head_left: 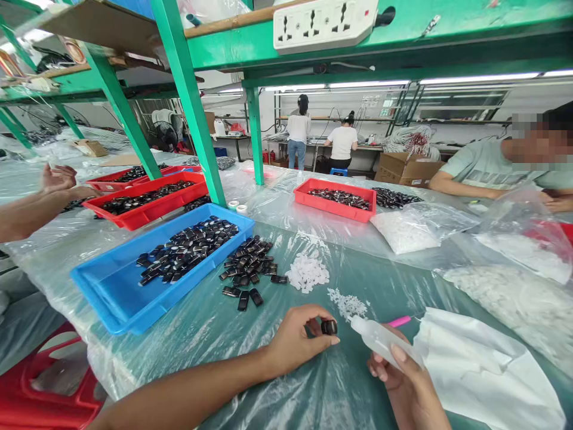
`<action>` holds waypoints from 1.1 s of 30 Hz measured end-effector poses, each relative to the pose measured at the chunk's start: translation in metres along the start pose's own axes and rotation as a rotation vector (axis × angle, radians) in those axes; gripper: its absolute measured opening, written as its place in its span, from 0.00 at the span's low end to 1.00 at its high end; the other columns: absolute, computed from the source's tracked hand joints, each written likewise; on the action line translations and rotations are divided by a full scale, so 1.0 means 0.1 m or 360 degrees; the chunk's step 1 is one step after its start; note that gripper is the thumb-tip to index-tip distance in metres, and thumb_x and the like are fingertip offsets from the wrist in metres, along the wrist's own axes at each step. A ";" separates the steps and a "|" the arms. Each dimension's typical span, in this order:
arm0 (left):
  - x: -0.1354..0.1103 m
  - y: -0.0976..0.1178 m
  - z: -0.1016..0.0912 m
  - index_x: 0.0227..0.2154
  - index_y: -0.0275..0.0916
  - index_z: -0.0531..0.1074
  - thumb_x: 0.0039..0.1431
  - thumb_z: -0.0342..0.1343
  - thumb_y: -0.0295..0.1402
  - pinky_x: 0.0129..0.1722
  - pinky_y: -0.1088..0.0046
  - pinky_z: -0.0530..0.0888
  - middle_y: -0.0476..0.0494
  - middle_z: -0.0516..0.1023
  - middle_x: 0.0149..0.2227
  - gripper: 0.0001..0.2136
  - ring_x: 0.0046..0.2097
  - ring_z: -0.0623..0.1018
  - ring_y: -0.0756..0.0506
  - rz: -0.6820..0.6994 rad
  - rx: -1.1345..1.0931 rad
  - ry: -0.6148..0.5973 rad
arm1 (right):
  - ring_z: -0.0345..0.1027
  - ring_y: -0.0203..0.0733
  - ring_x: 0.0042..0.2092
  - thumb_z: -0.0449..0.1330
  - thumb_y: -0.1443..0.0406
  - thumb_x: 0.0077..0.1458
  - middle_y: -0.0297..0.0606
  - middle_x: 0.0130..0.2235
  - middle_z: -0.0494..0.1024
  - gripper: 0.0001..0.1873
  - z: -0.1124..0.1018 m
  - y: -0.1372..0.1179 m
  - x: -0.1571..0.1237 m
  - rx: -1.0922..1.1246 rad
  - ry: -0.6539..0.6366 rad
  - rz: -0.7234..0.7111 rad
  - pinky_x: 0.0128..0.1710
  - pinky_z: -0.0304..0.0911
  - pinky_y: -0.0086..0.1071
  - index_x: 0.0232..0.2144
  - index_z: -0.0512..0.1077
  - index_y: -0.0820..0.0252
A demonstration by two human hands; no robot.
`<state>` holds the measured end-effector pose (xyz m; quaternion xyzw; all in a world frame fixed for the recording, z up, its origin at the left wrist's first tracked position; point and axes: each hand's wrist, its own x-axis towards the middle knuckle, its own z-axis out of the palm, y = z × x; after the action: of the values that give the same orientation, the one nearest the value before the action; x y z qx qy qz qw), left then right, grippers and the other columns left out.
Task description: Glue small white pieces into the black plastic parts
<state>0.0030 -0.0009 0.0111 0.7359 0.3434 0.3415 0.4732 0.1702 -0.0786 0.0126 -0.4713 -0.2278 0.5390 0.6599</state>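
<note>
Between the thumb and fingers of my left hand point(298, 334) is a small black plastic casing point(329, 327), held just above the table. My right hand point(405, 373) grips a translucent squeeze bottle point(380, 339), its narrow nozzle pointing left towards the casing but apart from it. Behind my hands lie a heap of tiny white pieces point(347, 303) and a larger heap of flat white pieces point(307, 271). Loose black casings point(248, 263) are piled left of these, beside a blue tray point(102, 280) holding many more of them.
A pink pen-like tool point(400, 321) and a white cloth or sheet point(483, 364) lie at right. Beyond are a red tray point(333, 210) and plastic bags of white parts point(407, 230). A green post point(192, 113) rises behind the blue tray. Co-workers sit left and right.
</note>
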 end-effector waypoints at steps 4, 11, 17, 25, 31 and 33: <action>-0.01 0.01 0.00 0.34 0.37 0.73 0.48 0.60 0.33 0.31 0.77 0.69 0.46 0.74 0.31 0.10 0.31 0.72 0.50 0.0018 0.0061 -0.0009 | 0.53 0.32 0.22 0.60 0.54 0.46 0.29 0.20 0.63 0.19 -0.01 0.02 -0.02 -0.0065 0.0123 0.0075 0.24 0.55 0.27 0.39 0.67 0.57; -0.02 0.01 0.00 0.35 0.38 0.73 0.48 0.60 0.34 0.32 0.77 0.68 0.47 0.73 0.32 0.10 0.29 0.71 0.51 0.0074 0.0163 0.0012 | 0.55 0.33 0.24 0.61 0.51 0.43 0.30 0.20 0.65 0.23 -0.07 0.09 -0.02 -0.0386 0.0116 -0.0058 0.23 0.53 0.26 0.38 0.67 0.59; -0.03 0.00 -0.01 0.36 0.39 0.72 0.49 0.59 0.33 0.31 0.78 0.67 0.48 0.73 0.34 0.10 0.29 0.71 0.52 0.0110 0.0243 -0.0019 | 0.54 0.33 0.24 0.60 0.50 0.44 0.30 0.23 0.66 0.22 -0.02 0.07 -0.09 -0.0614 0.0172 -0.0186 0.24 0.53 0.26 0.38 0.67 0.57; -0.03 -0.01 -0.02 0.37 0.42 0.72 0.51 0.58 0.33 0.30 0.79 0.67 0.49 0.73 0.34 0.09 0.29 0.70 0.52 0.0153 0.0361 -0.0044 | 0.64 0.37 0.31 0.61 0.50 0.42 0.34 0.34 0.72 0.21 0.09 0.01 -0.19 -0.0898 0.0290 -0.0417 0.28 0.59 0.24 0.35 0.67 0.55; -0.02 0.00 -0.03 0.37 0.41 0.73 0.51 0.57 0.32 0.30 0.78 0.67 0.48 0.73 0.34 0.09 0.31 0.71 0.51 0.0196 0.0399 -0.0062 | 0.67 0.40 0.35 0.61 0.50 0.40 0.37 0.37 0.73 0.22 0.15 0.01 -0.23 -0.0936 0.0333 -0.0451 0.27 0.62 0.23 0.36 0.67 0.55; -0.02 -0.01 -0.03 0.38 0.42 0.73 0.52 0.57 0.32 0.31 0.78 0.67 0.48 0.73 0.35 0.10 0.31 0.71 0.51 0.0188 0.0393 -0.0064 | 0.67 0.41 0.36 0.61 0.50 0.40 0.38 0.37 0.72 0.22 0.16 0.01 -0.24 -0.0924 0.0344 -0.0466 0.28 0.63 0.23 0.35 0.67 0.55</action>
<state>-0.0005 -0.0013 0.0107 0.8143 0.3293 0.3090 0.3648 0.1486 -0.0948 0.0238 -0.6562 -0.3657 0.2981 0.5889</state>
